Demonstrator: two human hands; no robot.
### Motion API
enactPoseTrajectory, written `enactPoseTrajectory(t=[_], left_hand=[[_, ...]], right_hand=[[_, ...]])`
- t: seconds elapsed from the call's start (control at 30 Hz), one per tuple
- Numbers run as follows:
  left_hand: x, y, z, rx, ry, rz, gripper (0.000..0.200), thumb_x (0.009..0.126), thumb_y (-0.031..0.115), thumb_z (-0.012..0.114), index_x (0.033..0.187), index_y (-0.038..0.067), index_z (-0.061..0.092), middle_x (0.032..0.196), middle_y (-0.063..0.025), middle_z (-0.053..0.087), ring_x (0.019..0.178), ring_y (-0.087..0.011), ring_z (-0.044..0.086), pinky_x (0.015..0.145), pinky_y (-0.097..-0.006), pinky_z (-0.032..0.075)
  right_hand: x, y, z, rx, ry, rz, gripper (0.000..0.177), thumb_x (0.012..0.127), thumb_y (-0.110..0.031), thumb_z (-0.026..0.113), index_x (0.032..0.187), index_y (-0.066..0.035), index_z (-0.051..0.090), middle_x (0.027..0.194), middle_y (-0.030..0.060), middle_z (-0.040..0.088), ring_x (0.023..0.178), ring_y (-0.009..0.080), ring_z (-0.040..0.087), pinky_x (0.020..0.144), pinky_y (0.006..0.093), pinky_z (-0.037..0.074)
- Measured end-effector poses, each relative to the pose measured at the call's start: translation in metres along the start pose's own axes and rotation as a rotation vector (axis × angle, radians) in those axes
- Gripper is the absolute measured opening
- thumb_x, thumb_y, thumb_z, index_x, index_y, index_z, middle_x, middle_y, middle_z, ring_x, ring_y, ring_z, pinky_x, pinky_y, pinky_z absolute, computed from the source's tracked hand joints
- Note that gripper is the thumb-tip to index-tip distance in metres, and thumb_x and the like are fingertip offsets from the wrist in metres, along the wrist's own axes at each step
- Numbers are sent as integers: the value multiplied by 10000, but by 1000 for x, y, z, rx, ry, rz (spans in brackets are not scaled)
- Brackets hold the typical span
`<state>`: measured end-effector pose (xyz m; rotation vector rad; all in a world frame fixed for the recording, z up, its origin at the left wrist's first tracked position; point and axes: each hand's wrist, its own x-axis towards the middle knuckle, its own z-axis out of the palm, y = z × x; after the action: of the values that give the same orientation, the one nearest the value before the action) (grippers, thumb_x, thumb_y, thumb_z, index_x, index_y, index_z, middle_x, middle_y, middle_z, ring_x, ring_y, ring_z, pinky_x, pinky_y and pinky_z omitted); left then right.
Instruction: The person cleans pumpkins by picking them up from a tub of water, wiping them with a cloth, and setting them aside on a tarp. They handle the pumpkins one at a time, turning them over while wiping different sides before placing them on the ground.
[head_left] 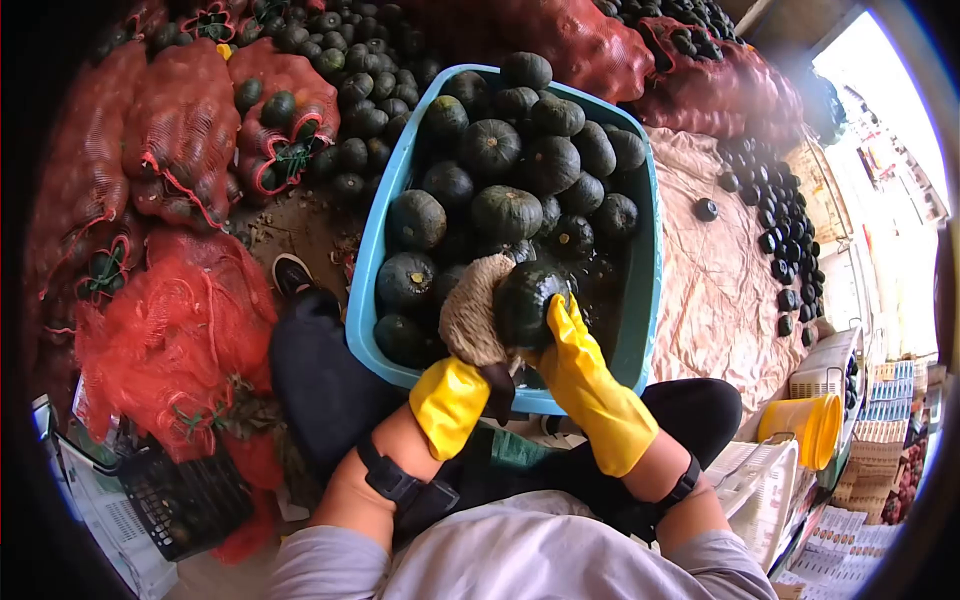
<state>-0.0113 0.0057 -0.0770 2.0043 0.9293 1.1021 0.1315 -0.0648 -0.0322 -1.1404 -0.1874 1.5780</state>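
Observation:
A wet, dark green pumpkin (527,305) is held up over the near side of a blue plastic tub (657,270). My right hand (585,365), in a long yellow rubber glove, grips it from the right with the fingers along its side. A coarse brown cloth (474,312) covers my left hand (450,400) and presses against the pumpkin's left side. Only the yellow cuff of that glove shows; the fingers are hidden under the cloth. More pumpkins (505,213) fill the tub in a heap, with water visible near its right side.
Red mesh sacks (180,130) of pumpkins stand at left and behind, beside a loose pumpkin pile (365,90). Empty red netting (180,330) lies left, above a black crate (185,495). At right are a tan sheet (690,270), rows of pumpkins (785,240) and a yellow bucket (802,430).

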Motion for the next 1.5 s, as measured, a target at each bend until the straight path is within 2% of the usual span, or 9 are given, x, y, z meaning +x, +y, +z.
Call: enactPoseTrajectory(t=[0.2,0.37,0.5,0.77,0.87,0.97,1.07,1.37,1.5], left_hand=[[4,-3,0,41,-28,12,876,515,439,920,1253,52,648,1209,-167,686,1123,-388,676,1031,-456,517],[5,0,3,57,-43,8,790,572,410,889,1238,53,658,1199,-171,691,1116,-387,681,1022,-455,525],[6,4,4,81,-67,33,722,618,387,864,1226,53,665,1191,-174,695,1110,-385,685,1014,-455,532],[-12,15,-16,0,-209,58,586,709,341,815,1202,54,680,1174,-180,704,1098,-383,693,999,-453,544],[-8,13,-13,17,-191,54,536,743,324,796,1193,55,686,1168,-183,707,1094,-382,697,993,-453,549],[0,7,-1,75,-114,50,486,777,306,777,1185,55,691,1162,-185,710,1089,-381,700,987,-452,554],[2,4,4,85,-65,45,437,811,289,759,1176,56,697,1156,-187,713,1085,-380,703,982,-452,559],[22,13,-1,286,-59,135,297,914,237,703,1149,57,714,1137,-194,723,1072,-377,712,964,-451,573],[16,21,9,142,40,76,317,927,230,713,1195,62,692,1171,-181,714,1093,-374,694,979,-457,550]], right_hand=[[-20,-68,3,-1592,-262,-536,855,872,-263,841,1606,-130,422,1394,198,633,1199,291,680,996,360,553],[-1,-22,-16,-617,-201,-210,773,899,-167,815,1581,-150,452,1442,183,589,1257,279,645,1000,396,569],[-8,-31,-16,-1103,2,-388,781,857,-115,795,1565,-92,465,1351,93,631,1203,152,603,1036,323,513],[50,-143,-136,132,-81,-577,368,1063,-213,641,1409,-88,615,1380,140,661,1270,264,649,1090,437,521],[13,-140,-103,-9,-229,-681,321,1102,-171,546,1375,-48,659,1549,180,554,1404,268,568,1119,443,497],[32,-88,-111,-1785,-212,-311,571,861,-303,816,1376,-98,680,1362,179,695,1243,357,667,1048,421,525],[91,-16,-130,-2344,-233,-62,716,723,-401,886,1353,-125,686,1285,221,717,1238,428,651,1044,449,533],[21,-90,-53,-1502,-306,21,896,792,-380,894,1561,-150,496,1280,205,701,1234,317,665,1032,378,521],[-16,-39,-13,-1170,-484,-708,715,906,-182,853,1543,-140,533,1566,202,508,1493,320,462,1235,421,347]])
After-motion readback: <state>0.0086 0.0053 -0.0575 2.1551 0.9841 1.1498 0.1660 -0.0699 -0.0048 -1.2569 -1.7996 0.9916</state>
